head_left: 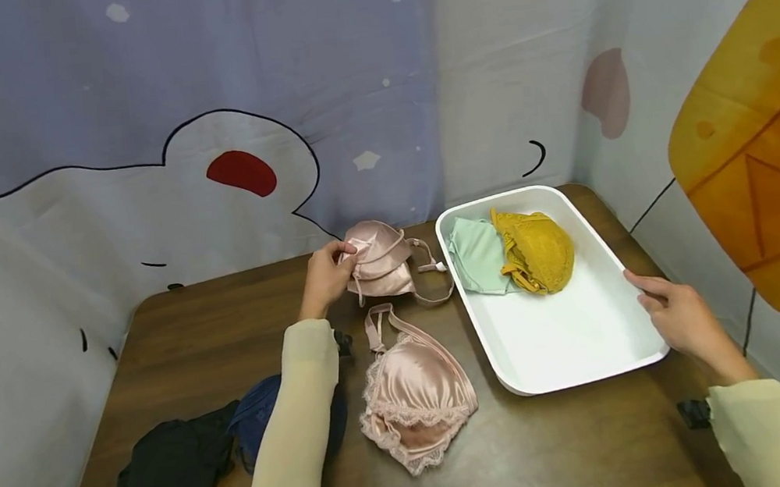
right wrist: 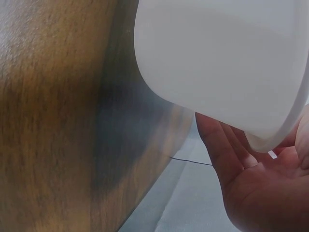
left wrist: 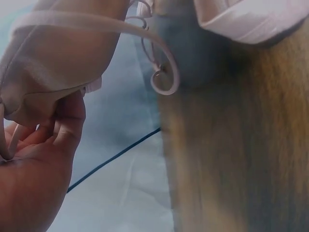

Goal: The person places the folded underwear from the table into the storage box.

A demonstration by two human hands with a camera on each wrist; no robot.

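Observation:
My left hand [head_left: 328, 274] grips a folded pale pink bra [head_left: 381, 264] at the back of the wooden table [head_left: 215, 331]. In the left wrist view my left hand's fingers [left wrist: 65, 121] curl under the pink bra's cup [left wrist: 53, 58], and its strap [left wrist: 161, 67] hangs in a loop. My right hand [head_left: 667, 307] holds the right rim of a white tray [head_left: 567, 328], thumb on top. In the right wrist view the right hand's fingers [right wrist: 227, 150] lie under the tray's rim [right wrist: 222, 63]. A mint garment [head_left: 479, 254] and a mustard lace bra [head_left: 539, 251] lie at the tray's far end.
A pink satin bra with lace trim [head_left: 415, 398] lies on the table between my arms. A navy garment [head_left: 259, 417] and a black one [head_left: 172, 472] lie at the front left, partly under my left sleeve. Printed cloth walls close in behind and on both sides.

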